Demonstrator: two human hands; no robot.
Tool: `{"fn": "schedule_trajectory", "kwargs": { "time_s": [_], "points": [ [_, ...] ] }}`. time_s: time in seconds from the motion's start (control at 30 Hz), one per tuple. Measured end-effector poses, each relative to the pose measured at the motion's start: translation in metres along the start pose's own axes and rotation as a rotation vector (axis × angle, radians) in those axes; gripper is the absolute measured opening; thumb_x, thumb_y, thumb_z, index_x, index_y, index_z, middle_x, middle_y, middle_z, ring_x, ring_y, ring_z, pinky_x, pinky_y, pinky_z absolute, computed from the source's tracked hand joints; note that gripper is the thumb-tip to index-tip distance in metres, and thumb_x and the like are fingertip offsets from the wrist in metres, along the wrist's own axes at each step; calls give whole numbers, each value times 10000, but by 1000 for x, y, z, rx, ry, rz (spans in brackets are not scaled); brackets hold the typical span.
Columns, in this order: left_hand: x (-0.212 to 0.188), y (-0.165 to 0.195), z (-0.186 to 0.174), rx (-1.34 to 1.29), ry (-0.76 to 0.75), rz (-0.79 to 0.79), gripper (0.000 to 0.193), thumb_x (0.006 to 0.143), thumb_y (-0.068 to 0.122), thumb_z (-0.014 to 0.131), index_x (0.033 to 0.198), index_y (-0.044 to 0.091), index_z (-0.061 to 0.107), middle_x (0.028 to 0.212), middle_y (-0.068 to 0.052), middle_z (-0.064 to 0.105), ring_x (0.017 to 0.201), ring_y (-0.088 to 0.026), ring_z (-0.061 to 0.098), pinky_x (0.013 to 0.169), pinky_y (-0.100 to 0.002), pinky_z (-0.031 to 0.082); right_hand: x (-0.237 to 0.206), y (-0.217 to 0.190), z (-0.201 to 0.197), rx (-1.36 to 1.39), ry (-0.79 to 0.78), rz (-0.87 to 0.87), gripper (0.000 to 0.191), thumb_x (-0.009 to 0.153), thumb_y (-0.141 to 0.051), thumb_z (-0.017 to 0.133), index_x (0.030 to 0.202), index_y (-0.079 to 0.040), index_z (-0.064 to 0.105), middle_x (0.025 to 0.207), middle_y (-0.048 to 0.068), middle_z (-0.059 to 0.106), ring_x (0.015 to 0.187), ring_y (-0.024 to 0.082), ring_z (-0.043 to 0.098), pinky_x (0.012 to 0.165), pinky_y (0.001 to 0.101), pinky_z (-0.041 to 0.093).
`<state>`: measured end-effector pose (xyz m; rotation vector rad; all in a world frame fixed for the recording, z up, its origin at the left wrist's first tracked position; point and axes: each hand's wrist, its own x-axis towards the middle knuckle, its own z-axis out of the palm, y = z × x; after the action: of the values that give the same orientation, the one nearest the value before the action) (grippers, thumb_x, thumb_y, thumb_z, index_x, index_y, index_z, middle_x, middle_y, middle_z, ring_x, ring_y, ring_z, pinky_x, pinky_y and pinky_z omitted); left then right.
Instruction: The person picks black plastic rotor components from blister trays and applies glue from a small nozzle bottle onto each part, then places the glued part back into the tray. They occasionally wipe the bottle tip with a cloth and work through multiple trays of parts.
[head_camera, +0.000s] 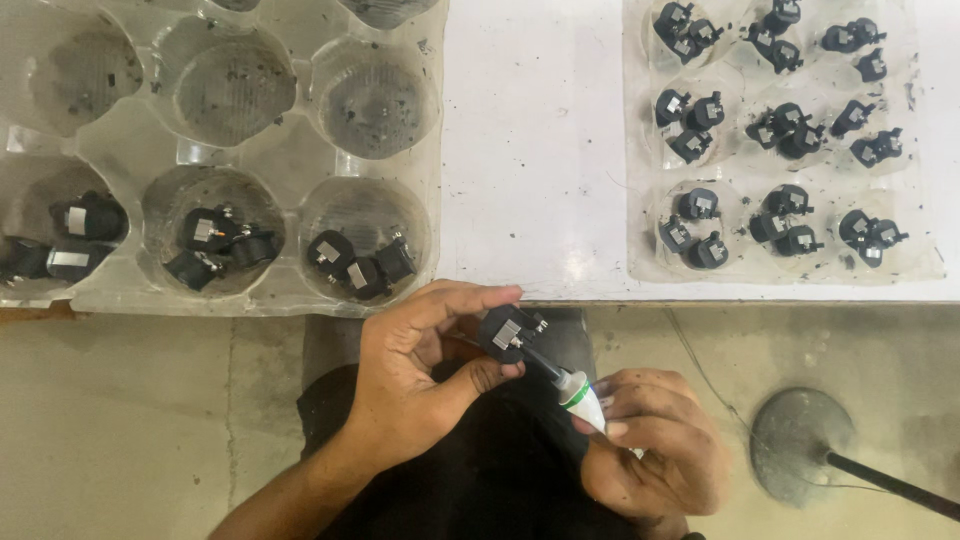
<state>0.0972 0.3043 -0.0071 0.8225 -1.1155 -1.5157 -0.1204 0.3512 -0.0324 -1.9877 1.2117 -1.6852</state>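
My left hand (415, 375) pinches a small black part with a metal clip (510, 331) between thumb and fingers, just below the table edge. My right hand (655, 450) grips a small white tube with a green band (582, 396); its dark nozzle touches the black part. Both hands hover over my dark-clothed lap.
A clear plastic tray (300, 170) on the left holds several black parts in its lower cups; its upper cups are dusty and bare. Another clear tray (640, 265) on the right of the white table (535, 150) holds several black parts. A round metal base (800, 435) stands on the floor at right.
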Motion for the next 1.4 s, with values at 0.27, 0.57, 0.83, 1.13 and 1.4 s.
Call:
{"fn": "schedule_trajectory", "kwargs": {
  "time_s": [0.27, 0.57, 0.83, 1.13, 1.4],
  "points": [
    [-5, -7, 2, -37, 30, 3, 459, 865, -135, 761, 1303, -46, 655, 1173, -118, 687, 1034, -163, 716, 891, -311, 676, 1, -1, 0, 8, -10, 2, 337, 679, 151, 676, 926, -44, 555, 830, 112, 639, 762, 242, 698, 669, 353, 626],
    [-7, -26, 9, -193, 8, -29, 439, 905, -58, 774, 1325, -25, 650, 1221, -98, 707, 1078, -152, 698, 903, -300, 634, -1, -3, 3, -17, 53, 17, 346, 752, 156, 698, 990, -37, 538, 882, 137, 649, 772, 252, 697, 684, 375, 628],
    [-14, -38, 9, -402, -84, -216, 440, 946, 155, 755, 1337, 7, 618, 1339, -104, 698, 945, -162, 722, 856, -307, 627, -6, -2, 1, 7, 120, 5, 365, 812, 73, 750, 1036, -71, 501, 890, 100, 636, 770, 231, 710, 685, 350, 644],
    [-18, -45, 7, -405, -130, -230, 459, 971, 180, 753, 1378, 9, 626, 1341, -132, 704, 888, -158, 708, 823, -303, 614, -7, -2, -2, -79, 30, 47, 402, 786, 121, 733, 1040, -85, 499, 896, 119, 630, 805, 261, 692, 689, 358, 615],
    [-15, -44, 6, -424, -124, -283, 458, 970, 218, 740, 1360, -5, 649, 1105, -129, 703, 830, -163, 684, 782, -320, 605, -8, 1, 2, -24, 79, 58, 362, 797, 121, 719, 1033, -68, 520, 886, 116, 644, 774, 236, 686, 687, 355, 613]
  ]
}}
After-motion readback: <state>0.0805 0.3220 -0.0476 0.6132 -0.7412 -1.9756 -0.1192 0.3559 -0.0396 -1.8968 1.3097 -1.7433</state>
